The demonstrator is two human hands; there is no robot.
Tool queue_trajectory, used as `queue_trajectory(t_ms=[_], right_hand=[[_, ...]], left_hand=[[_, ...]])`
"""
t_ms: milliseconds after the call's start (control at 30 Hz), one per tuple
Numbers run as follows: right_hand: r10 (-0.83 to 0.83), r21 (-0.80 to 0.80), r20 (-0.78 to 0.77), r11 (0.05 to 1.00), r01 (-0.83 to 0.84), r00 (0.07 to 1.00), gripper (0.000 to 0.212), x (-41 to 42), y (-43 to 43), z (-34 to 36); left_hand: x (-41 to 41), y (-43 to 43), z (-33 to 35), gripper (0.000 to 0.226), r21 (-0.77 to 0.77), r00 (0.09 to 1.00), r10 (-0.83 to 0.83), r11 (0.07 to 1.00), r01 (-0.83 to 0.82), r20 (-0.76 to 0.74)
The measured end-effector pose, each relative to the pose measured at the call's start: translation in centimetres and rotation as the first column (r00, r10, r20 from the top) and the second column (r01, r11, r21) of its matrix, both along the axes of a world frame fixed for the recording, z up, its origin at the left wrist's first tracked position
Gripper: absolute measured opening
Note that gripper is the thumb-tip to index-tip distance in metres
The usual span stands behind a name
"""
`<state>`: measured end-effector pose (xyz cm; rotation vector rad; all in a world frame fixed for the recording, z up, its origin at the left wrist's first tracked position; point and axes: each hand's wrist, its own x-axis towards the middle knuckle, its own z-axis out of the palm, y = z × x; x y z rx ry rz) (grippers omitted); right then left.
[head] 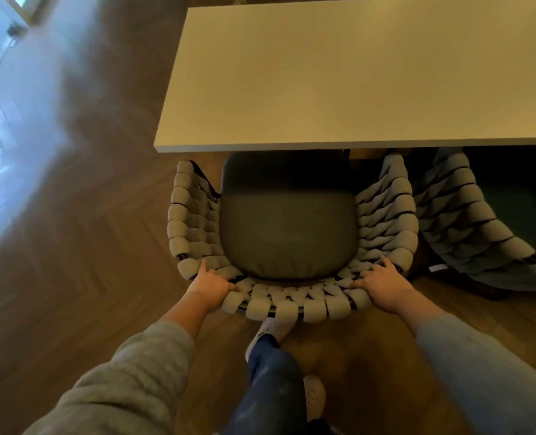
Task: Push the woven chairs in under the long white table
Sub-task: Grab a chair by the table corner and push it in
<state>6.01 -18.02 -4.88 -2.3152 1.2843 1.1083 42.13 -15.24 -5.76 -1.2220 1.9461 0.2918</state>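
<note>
A woven chair [194, 221] with chunky pale weave and a dark grey seat cushion [287, 221] stands right in front of me. The front of its seat lies under the near edge of the long white table [354, 76]. My left hand [210, 285] grips the left side of the curved backrest. My right hand [383, 285] grips the right side of the same backrest. A second woven chair [467, 230] stands to the right, partly under the table.
Wooden herringbone floor [87, 233] stretches to the left, with bright window light at the far left. My feet in pale shoes [273, 332] stand just behind the chair. The table's left end is at about mid-frame.
</note>
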Motion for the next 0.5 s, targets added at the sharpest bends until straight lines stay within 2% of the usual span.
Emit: queue_trajectory(t_ms=[267, 500], right_hand=[[-0.009, -0.037, -0.019, 0.999, 0.008, 1.0, 0.051, 0.3, -3.6, -0.5], [0.035, -0.009, -0.028, 0.999, -0.035, 0.999, 0.049, 0.5, -5.0, -0.2]], left_hand=[[-0.1, -3.4, -0.3, 0.045, -0.046, 0.998, -0.014, 0.999, 0.017, 0.055], [-0.3, -5.0, -0.2, 0.05, 0.037, 0.997, 0.028, 0.999, -0.03, 0.072]])
